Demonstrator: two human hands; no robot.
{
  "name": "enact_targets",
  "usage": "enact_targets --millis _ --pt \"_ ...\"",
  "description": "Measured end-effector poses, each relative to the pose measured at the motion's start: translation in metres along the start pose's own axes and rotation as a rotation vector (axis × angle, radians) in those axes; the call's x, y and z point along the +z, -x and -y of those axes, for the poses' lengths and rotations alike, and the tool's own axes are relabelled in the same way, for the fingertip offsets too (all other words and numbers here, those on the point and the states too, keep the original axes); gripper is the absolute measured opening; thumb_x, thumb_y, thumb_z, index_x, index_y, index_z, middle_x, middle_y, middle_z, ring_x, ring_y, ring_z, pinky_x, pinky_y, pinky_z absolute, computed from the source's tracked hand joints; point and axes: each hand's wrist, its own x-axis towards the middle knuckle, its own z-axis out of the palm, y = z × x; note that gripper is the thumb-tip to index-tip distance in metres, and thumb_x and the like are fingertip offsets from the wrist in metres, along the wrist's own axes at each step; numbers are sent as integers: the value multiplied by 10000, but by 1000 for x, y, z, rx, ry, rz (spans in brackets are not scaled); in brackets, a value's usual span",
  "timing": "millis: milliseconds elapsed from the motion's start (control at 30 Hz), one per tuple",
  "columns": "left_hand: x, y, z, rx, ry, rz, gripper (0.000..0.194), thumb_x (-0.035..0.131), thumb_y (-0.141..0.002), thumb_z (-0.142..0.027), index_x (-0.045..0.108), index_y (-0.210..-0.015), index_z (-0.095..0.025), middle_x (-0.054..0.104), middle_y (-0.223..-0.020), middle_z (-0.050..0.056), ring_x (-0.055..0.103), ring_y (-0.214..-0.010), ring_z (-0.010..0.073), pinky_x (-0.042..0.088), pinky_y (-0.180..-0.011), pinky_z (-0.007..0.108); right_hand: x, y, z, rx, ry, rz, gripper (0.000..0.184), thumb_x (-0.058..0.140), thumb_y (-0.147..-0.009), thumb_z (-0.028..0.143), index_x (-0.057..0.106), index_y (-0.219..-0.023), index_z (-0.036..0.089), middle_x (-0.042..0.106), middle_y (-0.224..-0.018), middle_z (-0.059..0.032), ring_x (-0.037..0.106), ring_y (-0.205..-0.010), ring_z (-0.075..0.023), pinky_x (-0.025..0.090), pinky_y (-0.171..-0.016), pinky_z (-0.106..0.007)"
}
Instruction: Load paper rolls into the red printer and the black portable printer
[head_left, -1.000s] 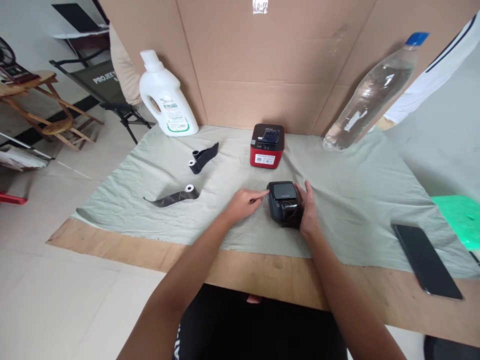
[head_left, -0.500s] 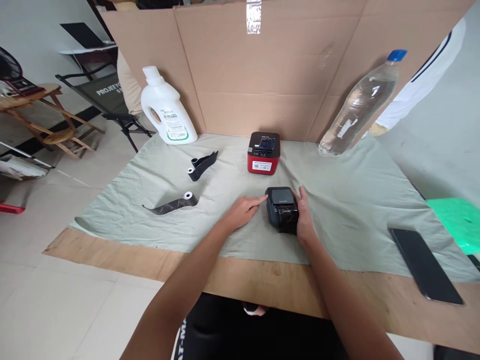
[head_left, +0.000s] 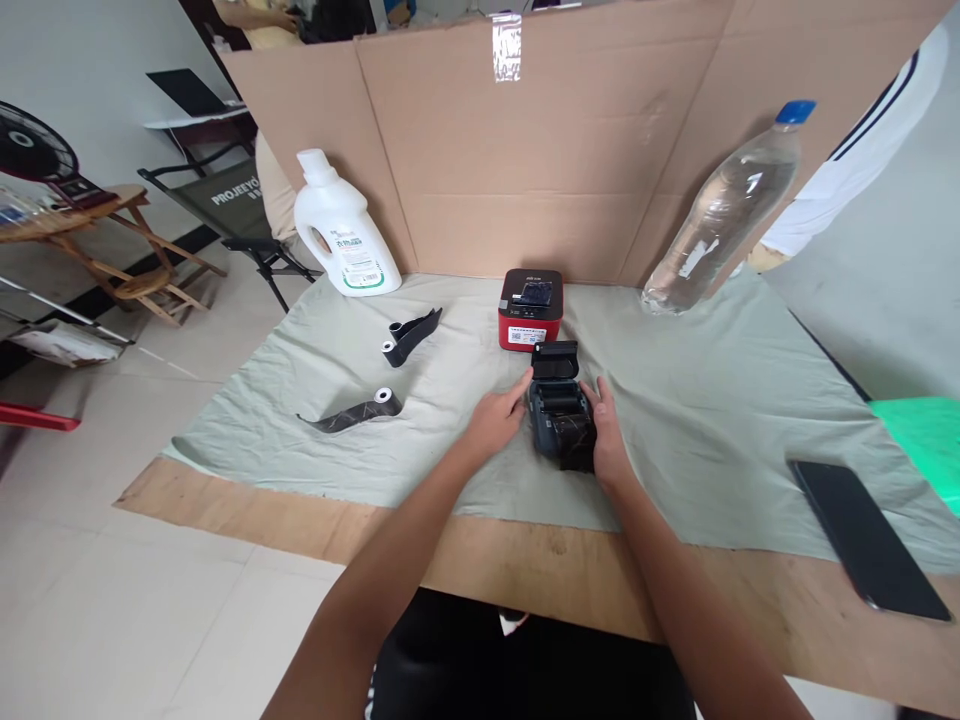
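A small dark portable printer [head_left: 546,432] sits on the cloth, its lid [head_left: 555,360] tipped up and back. A dark roller or paper roll shows in the open bay, and a strip of black marbled paper hangs over the front. My left hand [head_left: 499,415] is at the printer's left rear corner, index finger stretched toward the lid's hinge and the other fingers curled. Against the printer's right side, my right hand [head_left: 609,435] grips it with thumb and fingers. Directly behind the lid stands a red and black box-shaped device [head_left: 531,310] with a white label.
Black paper rolls, one partly unrolled [head_left: 384,400] and others behind it [head_left: 405,340], lie to the left. A white detergent bottle [head_left: 349,235] and a clear water bottle [head_left: 724,215] stand before the cardboard screen [head_left: 540,140]. A phone [head_left: 866,535] rests at the right front edge.
The printer's lid has swung from closed to up and back, exposing the bay. My left index finger has moved slightly back along its left side; my right hand stays on the right side.
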Motion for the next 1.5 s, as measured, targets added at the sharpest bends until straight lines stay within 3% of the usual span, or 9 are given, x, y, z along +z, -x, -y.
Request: enact_targets --millis 200,400,533,600,733,867,1133,1367,1500 --pt "3 2 0 -2 -9 -33 647 410 -993 -208 288 -1625 -277 720 -811 24 651 -748 221 522 -847 334 0 -4 10 -27 238 -20 588 438 -982 634 591 -1398 246 601 -1462 -78 519 -1389 -273 351 -1215 -485" --pt "0 4 1 -19 10 -8 580 425 -994 -211 421 -1571 -275 765 -972 53 679 -853 220 518 -894 326 -9 -31 47 18 593 100 419 513 -931 421 683 -1236 189 717 -1221 -104 698 -1046 -245 540 -967 -394" --pt "-4 8 3 8 89 -17 564 427 -990 -205 457 -1551 -257 756 -915 38 664 -821 195 510 -863 295 0 -65 80 4 1258 443 309 569 -904 288 768 -1132 230 740 -1173 -74 687 -1070 -245 515 -940 -336" --pt "-4 10 5 20 123 -20 575 430 -987 -204 438 -1560 -253 735 -854 21 648 -791 183 504 -836 278 11 -79 89 34 1413 598 286 666 -832 234 794 -1088 243 758 -1138 -67 686 -1088 -269 516 -908 -327" --pt "0 9 10 69 157 -53 589 435 -983 -208 420 -1568 -273 698 -809 1 607 -739 171 490 -802 267 31 -89 93 73 1501 664 352 751 -741 166 804 -1083 231 761 -1096 -113 696 -1052 -317 527 -842 -346" --pt "2 9 13 82 164 -63 608 440 -974 -208 403 -1575 -290 690 -814 -1 590 -721 172 488 -798 271 33 -81 102 31 1540 675 409 687 -807 145 750 -1206 209 700 -1222 -152 666 -1122 -316 511 -897 -349" --pt "1 9 13 62 181 -65 632 435 -969 -216 369 -1585 -340 715 -839 -5 624 -748 181 509 -797 275 36 -69 116 -12 1577 602 357 554 -881 124 662 -1221 111 576 -1329 -236 676 -1003 -297 513 -860 -366" --pt "-3 14 12 136 196 -37 579 408 -997 -239 408 -1570 -328 752 -1010 30 678 -860 192 538 -860 301 33 -72 106 -17 1553 630 340 534 -910 95 625 -1235 129 707 -1183 -162 682 -1053 -277 506 -843 -314" --pt "-5 17 8 196 151 -2 575 403 -988 -221 448 -1547 -350 750 -1109 42 695 -941 220 545 -877 326 30 -70 99 -36 1554 617 342 528 -937 113 598 -1271 126 706 -1210 -172 675 -1081 -281 499 -873 -326"
